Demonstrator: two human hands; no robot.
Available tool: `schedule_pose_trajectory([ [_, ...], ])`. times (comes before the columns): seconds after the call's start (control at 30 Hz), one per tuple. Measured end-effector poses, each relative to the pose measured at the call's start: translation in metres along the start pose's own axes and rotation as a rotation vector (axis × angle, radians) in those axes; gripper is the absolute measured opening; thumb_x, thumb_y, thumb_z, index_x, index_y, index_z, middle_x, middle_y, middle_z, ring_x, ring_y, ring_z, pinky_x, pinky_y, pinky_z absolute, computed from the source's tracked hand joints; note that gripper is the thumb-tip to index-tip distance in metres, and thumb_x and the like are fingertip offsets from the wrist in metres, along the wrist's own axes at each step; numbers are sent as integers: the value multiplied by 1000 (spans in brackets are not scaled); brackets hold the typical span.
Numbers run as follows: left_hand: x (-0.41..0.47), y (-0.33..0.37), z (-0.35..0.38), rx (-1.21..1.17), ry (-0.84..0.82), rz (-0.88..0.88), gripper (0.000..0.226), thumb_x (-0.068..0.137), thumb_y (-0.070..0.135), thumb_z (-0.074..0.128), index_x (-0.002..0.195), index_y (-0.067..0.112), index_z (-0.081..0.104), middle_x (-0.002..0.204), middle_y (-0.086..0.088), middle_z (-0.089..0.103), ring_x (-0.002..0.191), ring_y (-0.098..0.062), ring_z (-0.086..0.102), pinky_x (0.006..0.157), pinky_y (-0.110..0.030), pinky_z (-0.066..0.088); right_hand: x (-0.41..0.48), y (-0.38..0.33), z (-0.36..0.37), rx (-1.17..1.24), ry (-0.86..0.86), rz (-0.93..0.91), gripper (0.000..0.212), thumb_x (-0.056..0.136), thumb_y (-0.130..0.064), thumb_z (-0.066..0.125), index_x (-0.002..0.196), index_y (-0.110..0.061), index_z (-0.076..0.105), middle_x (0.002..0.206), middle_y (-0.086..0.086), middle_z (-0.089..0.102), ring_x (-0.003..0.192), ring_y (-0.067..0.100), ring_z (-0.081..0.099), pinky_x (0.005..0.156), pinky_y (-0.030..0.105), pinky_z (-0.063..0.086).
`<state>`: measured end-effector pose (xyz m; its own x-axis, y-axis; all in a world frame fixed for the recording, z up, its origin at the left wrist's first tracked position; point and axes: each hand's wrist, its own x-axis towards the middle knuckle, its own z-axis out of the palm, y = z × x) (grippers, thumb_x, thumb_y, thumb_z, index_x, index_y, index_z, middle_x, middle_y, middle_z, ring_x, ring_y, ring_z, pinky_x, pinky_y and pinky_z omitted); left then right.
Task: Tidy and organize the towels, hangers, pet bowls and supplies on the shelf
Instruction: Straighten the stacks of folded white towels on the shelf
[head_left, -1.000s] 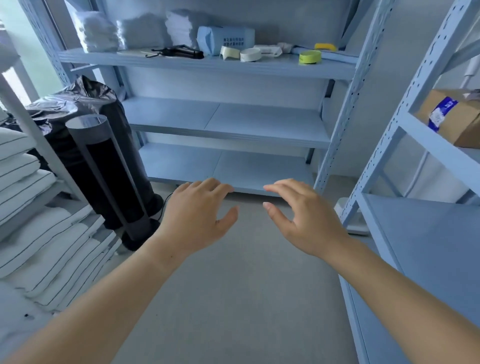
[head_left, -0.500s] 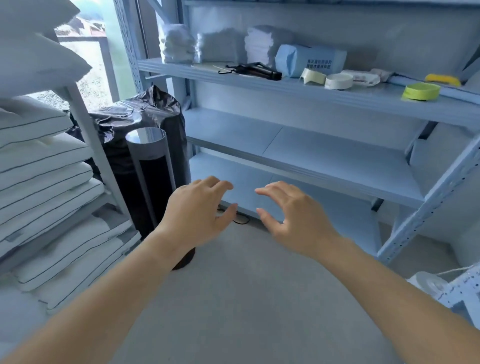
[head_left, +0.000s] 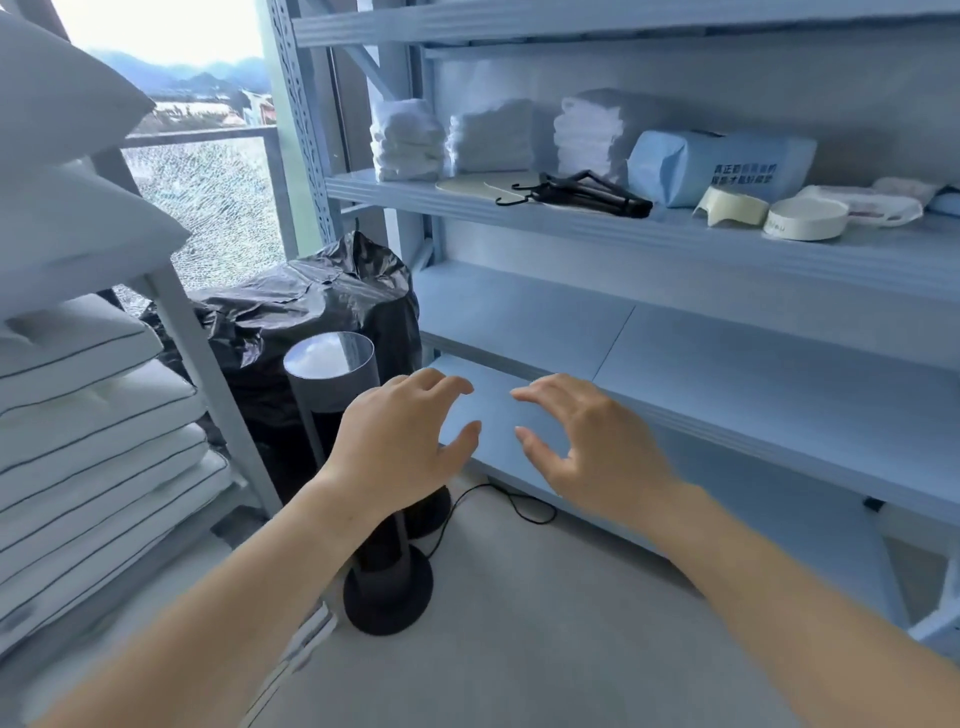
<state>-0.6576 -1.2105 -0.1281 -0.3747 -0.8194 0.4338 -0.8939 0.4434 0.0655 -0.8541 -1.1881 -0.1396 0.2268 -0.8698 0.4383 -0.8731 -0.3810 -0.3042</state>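
Striped pillows (head_left: 78, 395) lie stacked on a grey rack (head_left: 208, 384) at the far left, their soft edges bulging out toward the aisle. Behind the rack's post is a cracked window (head_left: 202, 197). A black bag (head_left: 311, 306) fills the corner between the rack and the blue shelf (head_left: 571, 221), and a tall dark stand (head_left: 332, 374) on a round base rises just in front of it. A thin cable (head_left: 498, 499) trails over the grey floor (head_left: 519, 649) toward the shelf's lowest board. The floor runs as an aisle between rack and shelf. The left hand (head_left: 400, 441) hovers beside the stand's top, fingers spread and relaxed, holding nothing. The right hand (head_left: 587, 441) hangs just beside it with a narrow gap between the thumbs, fingers loosely arched and also empty. Both are in front of the lower boards' front edges. On the board above, three stacks of white towels (head_left: 491, 137) sit at the back against the wall. The black hangers (head_left: 587, 192) lie bundled near the front edge, partly on a flat beige mat (head_left: 483, 183). To their right lies a blue package (head_left: 717, 166), then two pet bowls (head_left: 805, 218) close to the edge, with a plastic bag (head_left: 872, 205) behind.
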Motion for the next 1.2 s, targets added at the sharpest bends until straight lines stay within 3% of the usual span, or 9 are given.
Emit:
schedule_pose_trajectory([
  [0.2, 79, -18, 38, -13, -8, -22, 42, 88, 51, 46, 125, 31, 51, 120, 15, 56, 89, -11, 58, 65, -23, 27, 77, 49, 31, 22, -7, -30, 39, 86, -42, 46, 120, -26, 58, 119, -11, 57, 108, 14, 54, 81, 26, 42],
  [0.37, 170, -28, 84, 0, 36, 14, 41, 88, 53, 44, 120, 30, 56, 109, 12, 62, 96, -13, 60, 62, -21, 28, 153, 113, 41, 15, -5, -46, 39, 86, -41, 45, 120, -26, 57, 117, -11, 58, 105, 14, 54, 80, 27, 44],
  [0.5, 252, -33, 109, -14, 50, 48, 46, 84, 54, 38, 117, 29, 58, 103, 11, 64, 86, -14, 63, 58, -21, 31, 217, 168, 35, 3, 24, -56, 38, 86, -38, 46, 118, -24, 59, 115, -9, 60, 105, 15, 56, 81, 30, 46],
  [0.7, 340, -30, 165, -32, 42, 27, 34, 88, 49, 50, 116, 31, 58, 107, 13, 64, 73, -13, 61, 61, -23, 33, 289, 245, 52, 13, 18, -58, 31, 90, -32, 54, 120, -24, 58, 119, -9, 58, 110, 14, 54, 83, 29, 44],
  [0.9, 397, -64, 187, -16, 28, -55, 36, 88, 48, 49, 118, 31, 57, 109, 12, 63, 83, -14, 61, 52, -17, 26, 363, 269, 82, 63, -14, -126, 31, 90, -31, 53, 119, -23, 58, 117, -8, 59, 107, 15, 55, 80, 28, 45],
  [1.07, 435, -100, 214, -15, -2, -82, 36, 88, 48, 48, 118, 30, 56, 109, 11, 62, 63, -8, 45, 51, -15, 25, 410, 287, 112, 86, -55, -128, 32, 89, -31, 51, 120, -23, 59, 118, -6, 59, 107, 16, 55, 82, 31, 48],
  [1.2, 474, -135, 230, -57, 24, -85, 36, 88, 46, 51, 119, 28, 58, 113, 10, 62, 70, -9, 51, 61, -24, 33, 456, 298, 128, 50, -52, -143, 30, 90, -29, 54, 118, -22, 61, 117, -6, 59, 108, 16, 55, 80, 28, 44],
])
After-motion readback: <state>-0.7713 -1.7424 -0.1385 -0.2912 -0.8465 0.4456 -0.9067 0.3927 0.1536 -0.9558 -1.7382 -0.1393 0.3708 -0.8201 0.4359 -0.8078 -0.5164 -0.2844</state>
